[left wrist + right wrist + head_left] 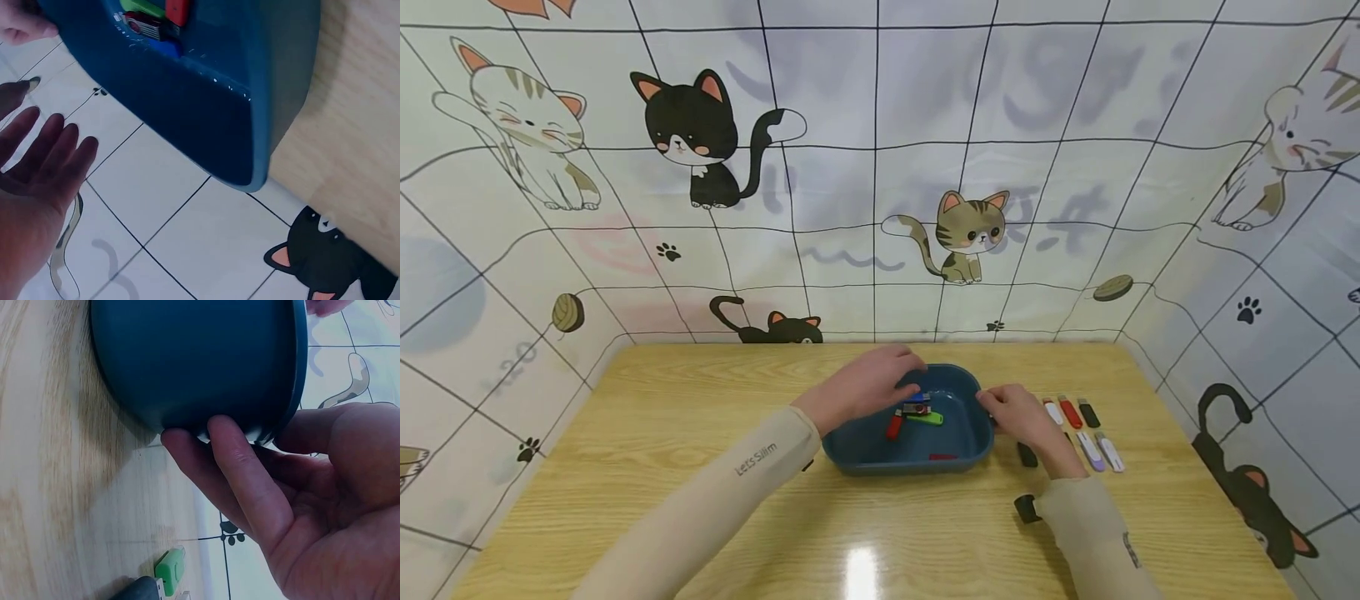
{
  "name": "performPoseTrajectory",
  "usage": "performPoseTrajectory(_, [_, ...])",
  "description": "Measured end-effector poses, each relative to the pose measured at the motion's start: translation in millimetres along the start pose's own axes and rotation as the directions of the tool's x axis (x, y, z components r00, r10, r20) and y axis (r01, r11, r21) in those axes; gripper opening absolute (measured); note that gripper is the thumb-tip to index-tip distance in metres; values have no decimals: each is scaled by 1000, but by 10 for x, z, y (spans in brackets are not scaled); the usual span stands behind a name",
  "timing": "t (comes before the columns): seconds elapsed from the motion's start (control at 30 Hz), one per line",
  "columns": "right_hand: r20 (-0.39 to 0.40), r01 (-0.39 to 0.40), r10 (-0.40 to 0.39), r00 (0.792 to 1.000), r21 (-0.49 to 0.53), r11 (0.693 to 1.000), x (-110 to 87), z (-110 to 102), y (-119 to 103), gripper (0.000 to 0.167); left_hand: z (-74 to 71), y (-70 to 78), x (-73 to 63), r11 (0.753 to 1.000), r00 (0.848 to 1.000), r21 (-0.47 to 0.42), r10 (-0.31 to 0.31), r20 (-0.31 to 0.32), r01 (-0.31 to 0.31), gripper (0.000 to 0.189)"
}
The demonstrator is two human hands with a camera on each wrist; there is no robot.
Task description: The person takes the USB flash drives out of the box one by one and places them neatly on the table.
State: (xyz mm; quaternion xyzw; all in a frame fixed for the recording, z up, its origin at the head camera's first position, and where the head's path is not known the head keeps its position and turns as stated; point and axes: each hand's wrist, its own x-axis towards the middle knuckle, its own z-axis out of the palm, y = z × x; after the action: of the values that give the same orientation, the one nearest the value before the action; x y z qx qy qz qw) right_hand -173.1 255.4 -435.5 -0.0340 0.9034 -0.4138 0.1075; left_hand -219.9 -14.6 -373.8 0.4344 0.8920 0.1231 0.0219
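Observation:
A blue plastic basin [865, 462] sits on the table with several USB flash drives inside: a red one [894, 426], a green one [931, 418], a blue one [919, 398], a dark one with a metal cover [916, 409] and a dark red one [943, 457] near the front wall. My right hand [1018, 412] grips the basin's right end; in the right wrist view its fingertips [228, 428] press the outer wall, with the thumb at the rim. My left hand [872, 383] reaches over the basin's back left part, its fingers extended and holding nothing in the left wrist view.
Right of the basin lie more flash drives in rows, among them a red one [1071, 412], a black one [1088, 412] and a white and purple one [1090, 451]. Another black one [1027, 454] is beneath my right hand. Cat-patterned cloth [850, 183] walls the wooden table [700, 417].

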Motion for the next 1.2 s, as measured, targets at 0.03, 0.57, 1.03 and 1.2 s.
performPoseTrajectory(0.03, [-2,-4,4,1000,1,1000,1,1,3,44,14,-1,39,1000,1000,23,4,26,-5,37])
performPoseTrajectory(0.57, [5,2,-3,1000,29,1000,15,-9,30,39,322,49,348,982,967,184,-2,253,-46,25])
performPoseTrajectory(1.03, [-2,-15,15,1000,37,999,3,-15,31,43,528,84,433,968,958,248,-47,283,-26,15])
performPoseTrajectory(1.2, [-7,-10,10,1000,28,1000,-3,-1,40,43,572,95,445,956,957,290,-54,286,-32,17])
